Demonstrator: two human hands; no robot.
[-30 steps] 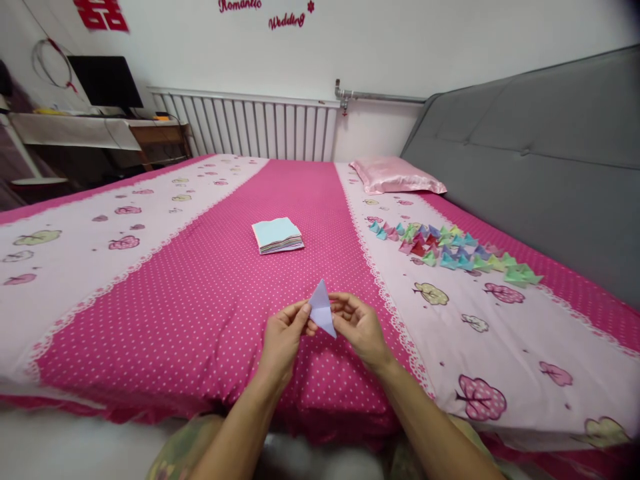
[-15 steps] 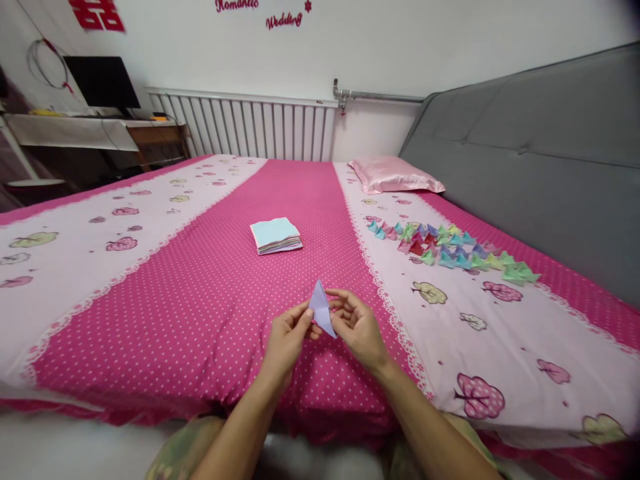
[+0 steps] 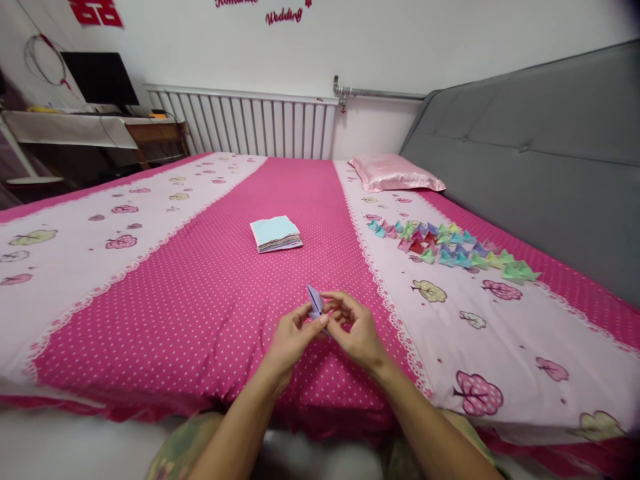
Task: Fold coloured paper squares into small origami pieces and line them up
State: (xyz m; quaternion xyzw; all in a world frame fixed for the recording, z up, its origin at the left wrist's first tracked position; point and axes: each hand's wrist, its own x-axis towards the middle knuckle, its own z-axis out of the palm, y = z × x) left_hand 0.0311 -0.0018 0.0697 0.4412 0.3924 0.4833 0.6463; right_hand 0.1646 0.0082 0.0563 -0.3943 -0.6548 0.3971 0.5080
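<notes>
Head view now: my left hand [image 3: 294,335] and right hand [image 3: 359,335] pinch the purple paper [image 3: 315,300] over the bed [image 3: 200,333], fingers nearly closed on it, likely steadying its folds; sheets [image 3: 276,231] lie ahead, boats [image 3: 461,261] off right, seemingly out of my way.

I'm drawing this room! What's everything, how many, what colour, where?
Small folded paper: one, lilac, in both hands
Square paper stack: one, pale blue top, bed's middle
Pointed paper shapes: many, mixed colours, bed's right side
Satiny pillow: one, pink, bed's far right
Patterned bedcover: one, pink and white, centre
Padded headboard: one, grey, right
Slatted radiator: one, white, far wall
Metal pipe: one, grey, beside radiator
Flat monitor: one, black, on desk
Wooden desk: one, brown, far left
Wall decorations: several, red, wall
Left hand: one, holding paper
Right hand: one, holding paper
</notes>
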